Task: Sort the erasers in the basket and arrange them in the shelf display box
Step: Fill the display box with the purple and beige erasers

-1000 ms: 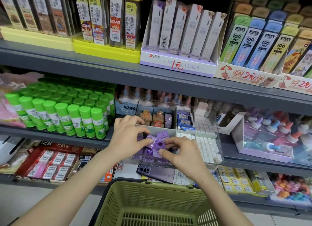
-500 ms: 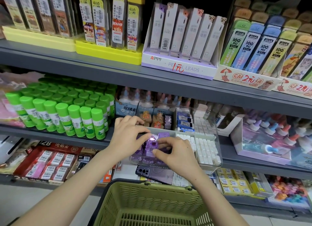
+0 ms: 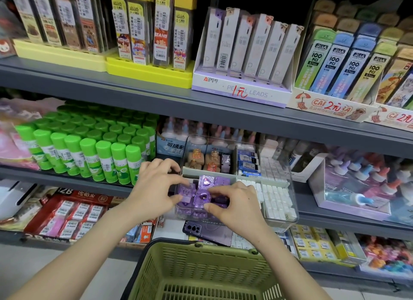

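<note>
Erasers (image 3: 205, 180) (purple) sat in the box's (image 3: 292, 201) front-left corner; left hand (image 3: 154, 187) and right hand (image 3: 237, 205) each pinched one, apparently squaring them into tidy rows.

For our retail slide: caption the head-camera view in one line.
Left hand and right hand hold purple erasers in the clear display box on the shelf, above a green basket.

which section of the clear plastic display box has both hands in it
The front-left section, filled with shiny purple erasers; the others hold white, brown and blue ones.
</note>
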Demonstrator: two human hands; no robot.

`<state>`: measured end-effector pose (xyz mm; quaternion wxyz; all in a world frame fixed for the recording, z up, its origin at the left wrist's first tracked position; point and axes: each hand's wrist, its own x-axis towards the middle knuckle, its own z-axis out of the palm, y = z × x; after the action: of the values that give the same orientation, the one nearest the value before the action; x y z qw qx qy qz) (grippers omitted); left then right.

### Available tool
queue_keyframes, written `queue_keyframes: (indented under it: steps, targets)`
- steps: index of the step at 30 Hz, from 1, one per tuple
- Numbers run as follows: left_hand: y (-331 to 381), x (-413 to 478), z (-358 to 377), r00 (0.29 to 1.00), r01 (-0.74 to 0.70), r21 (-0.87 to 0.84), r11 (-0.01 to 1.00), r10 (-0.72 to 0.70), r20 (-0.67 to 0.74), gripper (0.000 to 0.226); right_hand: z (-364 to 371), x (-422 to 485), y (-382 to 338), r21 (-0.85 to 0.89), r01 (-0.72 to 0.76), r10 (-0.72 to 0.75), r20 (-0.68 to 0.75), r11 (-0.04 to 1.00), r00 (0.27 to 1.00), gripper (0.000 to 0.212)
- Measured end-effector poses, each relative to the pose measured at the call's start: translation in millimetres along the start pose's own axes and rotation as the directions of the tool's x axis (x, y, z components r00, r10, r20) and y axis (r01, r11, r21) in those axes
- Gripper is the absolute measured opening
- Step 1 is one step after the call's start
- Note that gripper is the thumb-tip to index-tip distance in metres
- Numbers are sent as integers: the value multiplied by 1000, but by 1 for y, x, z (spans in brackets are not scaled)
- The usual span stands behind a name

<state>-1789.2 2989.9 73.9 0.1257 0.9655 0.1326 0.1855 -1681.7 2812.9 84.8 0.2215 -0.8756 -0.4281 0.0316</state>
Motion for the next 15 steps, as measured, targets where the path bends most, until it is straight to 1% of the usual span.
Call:
queue_keyframes:
  steps: [3, 6, 11, 15]
  targets:
    - [0, -1, -2, 999, -48, 3, 999, 48, -17, 31, 2, -2, 2, -16, 36, -37, -48, 999, 998, 43]
    - [-1, -2, -1, 997, -79, -12, 997, 79, -18, 31, 5, -3, 4, -19, 41, -42, -63, 999, 997, 43]
    - [6, -2, -5, 999, -7, -98, 995, 12, 50, 28, 9, -3, 6, 93, 33, -25, -79, 995, 997, 39]
    - [6, -5, -7, 997, 1, -106, 994, 6, 70, 25, 13, -2, 5, 105, 23, -10, -121, 994, 993, 36]
